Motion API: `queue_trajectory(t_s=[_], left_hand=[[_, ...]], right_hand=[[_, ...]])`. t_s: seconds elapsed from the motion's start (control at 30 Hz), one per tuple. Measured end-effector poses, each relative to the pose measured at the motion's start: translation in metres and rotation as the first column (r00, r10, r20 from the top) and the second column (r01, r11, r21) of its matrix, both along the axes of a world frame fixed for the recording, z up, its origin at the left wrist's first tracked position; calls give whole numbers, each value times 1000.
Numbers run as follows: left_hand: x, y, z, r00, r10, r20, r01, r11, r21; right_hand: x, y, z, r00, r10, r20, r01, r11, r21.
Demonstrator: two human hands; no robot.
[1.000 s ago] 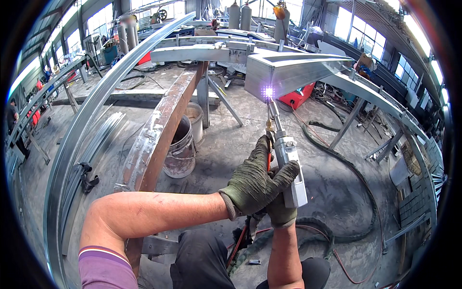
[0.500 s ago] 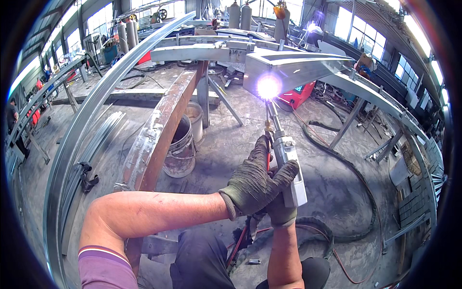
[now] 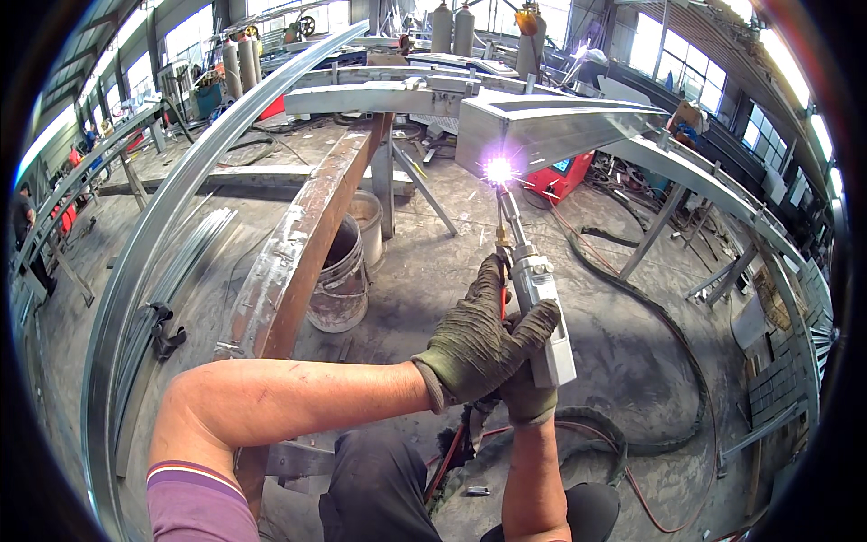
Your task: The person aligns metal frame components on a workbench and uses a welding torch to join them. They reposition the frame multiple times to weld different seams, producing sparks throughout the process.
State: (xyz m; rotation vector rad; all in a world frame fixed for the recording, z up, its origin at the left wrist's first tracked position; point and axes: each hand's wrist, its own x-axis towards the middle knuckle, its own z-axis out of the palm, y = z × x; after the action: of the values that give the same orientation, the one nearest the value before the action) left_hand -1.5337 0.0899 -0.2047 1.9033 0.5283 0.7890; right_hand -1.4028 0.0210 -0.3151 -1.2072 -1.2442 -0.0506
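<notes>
A grey handheld welding gun (image 3: 548, 325) points away from me, its thin nozzle and brass wire guide at the far end. My left hand (image 3: 471, 348), in a dark green work glove, is closed round the gun's side, its forearm crossing from the left. Beneath the gun's rear, my gloved right hand (image 3: 526, 397) grips it from below; most of its fingers are hidden. At the nozzle tip a bright violet-white glow with sparks (image 3: 498, 170) burns on the lower edge of a silver box-shaped metal beam end (image 3: 485, 135).
A rusty steel beam (image 3: 284, 262) and a curved silver rail (image 3: 149, 244) stand to my left, with dirty buckets (image 3: 339, 294) beside the beam. Dark hoses (image 3: 673, 330) curl over the floor at right. A red machine (image 3: 560, 181) sits behind the beam end. A person (image 3: 24, 221) stands far left.
The glow has shrunk and shifted slightly left and down along the beam end's lower edge, with more sparks spreading. The nozzle tip moved slightly with it; both hands keep their grip.
</notes>
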Motion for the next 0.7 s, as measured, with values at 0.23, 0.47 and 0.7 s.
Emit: queue_trajectory(t_s=[0.23, 0.47, 0.7], left_hand=[[-3, 0, 0, 999, 36, -15, -36, 999, 23], [0, 0, -2, 1000, 11, 20, -11, 1000, -1], [-1, -1, -3, 1000, 7, 28, -7, 1000, -12]], right_hand=[[-3, 2, 0, 992, 36, -120, -38, 999, -14], [1, 1, -12, 991, 55, -125, -60, 997, -40], [-2, 1, -9, 1000, -2, -14, 2, 1000, -25]])
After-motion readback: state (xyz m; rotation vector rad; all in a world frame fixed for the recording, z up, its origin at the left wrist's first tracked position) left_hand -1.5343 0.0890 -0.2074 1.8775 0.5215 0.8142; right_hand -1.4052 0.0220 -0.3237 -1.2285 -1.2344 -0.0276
